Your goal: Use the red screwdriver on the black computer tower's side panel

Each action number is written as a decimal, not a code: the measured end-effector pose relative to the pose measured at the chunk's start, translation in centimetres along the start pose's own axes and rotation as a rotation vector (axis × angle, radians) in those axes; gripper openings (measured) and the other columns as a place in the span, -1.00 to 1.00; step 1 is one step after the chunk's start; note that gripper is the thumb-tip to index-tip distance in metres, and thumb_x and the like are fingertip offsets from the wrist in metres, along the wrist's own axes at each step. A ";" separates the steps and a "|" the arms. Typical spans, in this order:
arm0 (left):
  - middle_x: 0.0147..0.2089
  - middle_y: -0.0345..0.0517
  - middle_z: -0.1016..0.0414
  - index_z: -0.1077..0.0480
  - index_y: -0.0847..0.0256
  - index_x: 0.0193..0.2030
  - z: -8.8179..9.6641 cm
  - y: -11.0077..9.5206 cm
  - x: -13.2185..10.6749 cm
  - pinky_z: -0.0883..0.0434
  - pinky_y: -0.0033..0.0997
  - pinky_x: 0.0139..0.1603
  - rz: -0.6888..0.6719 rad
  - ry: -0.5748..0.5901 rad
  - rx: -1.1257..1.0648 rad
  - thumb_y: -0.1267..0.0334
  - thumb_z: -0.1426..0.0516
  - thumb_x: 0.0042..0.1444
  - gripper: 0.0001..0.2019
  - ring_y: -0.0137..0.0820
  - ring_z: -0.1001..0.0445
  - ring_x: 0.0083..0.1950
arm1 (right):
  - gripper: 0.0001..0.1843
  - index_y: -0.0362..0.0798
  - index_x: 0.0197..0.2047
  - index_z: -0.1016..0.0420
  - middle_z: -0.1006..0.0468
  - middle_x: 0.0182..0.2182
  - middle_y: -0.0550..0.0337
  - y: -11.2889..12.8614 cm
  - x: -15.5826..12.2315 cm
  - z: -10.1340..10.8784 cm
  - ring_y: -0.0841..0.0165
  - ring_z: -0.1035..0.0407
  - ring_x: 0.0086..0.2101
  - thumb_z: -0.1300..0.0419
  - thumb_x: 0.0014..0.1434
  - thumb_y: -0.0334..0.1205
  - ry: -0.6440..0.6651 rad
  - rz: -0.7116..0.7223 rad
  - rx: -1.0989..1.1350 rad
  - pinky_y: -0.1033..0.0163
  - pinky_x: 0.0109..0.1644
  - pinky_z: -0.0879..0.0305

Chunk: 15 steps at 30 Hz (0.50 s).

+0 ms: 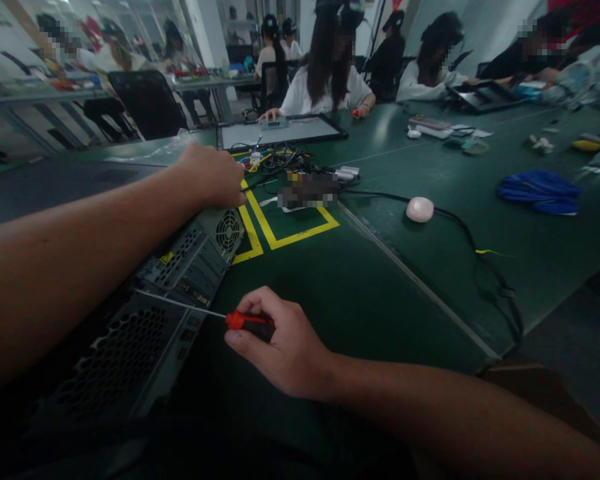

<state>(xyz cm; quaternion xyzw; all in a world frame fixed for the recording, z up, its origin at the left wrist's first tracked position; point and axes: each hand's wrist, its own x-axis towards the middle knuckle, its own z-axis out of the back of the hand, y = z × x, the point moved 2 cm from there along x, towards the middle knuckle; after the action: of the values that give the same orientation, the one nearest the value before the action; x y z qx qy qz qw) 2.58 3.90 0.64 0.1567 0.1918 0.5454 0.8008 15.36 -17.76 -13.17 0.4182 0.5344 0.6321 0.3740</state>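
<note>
A desktop computer case (195,260) with perforated grey metal panels and a round fan grille stands at the left. My left hand (213,177) is closed at its far corner, fingers curled down over the edge; the fingertips are partly hidden. In my right hand (285,340) is a screwdriver (250,323) with a red and black handle, gripped between thumb and fingers. Its long thin shaft points left, and the tip lies against or just in front of the case's perforated rear; contact cannot be made out.
Yellow tape (305,233) marks the green table (380,293). Beyond the case lie tangled cables (285,160) and a framed flat panel (300,132), where a person (325,80) sits. A pale mouse-like object (420,209), a black cable (473,233) and blue cloth (537,192) lie right.
</note>
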 end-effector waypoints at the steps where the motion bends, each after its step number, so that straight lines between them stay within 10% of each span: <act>1: 0.66 0.61 -0.66 -0.65 0.50 0.61 -0.1 0.0 0.2 -0.51 0.33 0.60 0.004 0.004 0.000 -0.07 -0.14 0.67 -0.30 0.38 -0.63 0.60 | -0.58 0.12 -0.02 -0.51 -0.59 -0.28 0.36 -0.1 0.0 -0.1 0.31 -0.48 -0.31 -0.60 0.50 0.13 -0.002 0.007 0.000 0.18 -0.13 -0.47; 15: 0.73 0.55 -0.60 -0.61 0.43 0.66 -1.4 1.1 2.0 -0.42 0.62 0.69 -0.009 -0.081 -0.044 -0.40 -0.25 0.55 -0.07 0.46 -0.56 0.63 | -0.62 0.08 0.07 -0.67 -0.74 -0.11 0.23 -1.7 0.4 -0.5 0.22 -0.65 -0.12 -0.60 0.53 0.16 -0.083 0.100 -0.045 0.10 0.09 -0.61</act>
<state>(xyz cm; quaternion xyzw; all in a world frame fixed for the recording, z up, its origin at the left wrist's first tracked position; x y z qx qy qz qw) 1.69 6.26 -0.31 0.1603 0.1479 0.5390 0.8136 14.78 -17.29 -14.85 0.4620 0.4825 0.6439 0.3730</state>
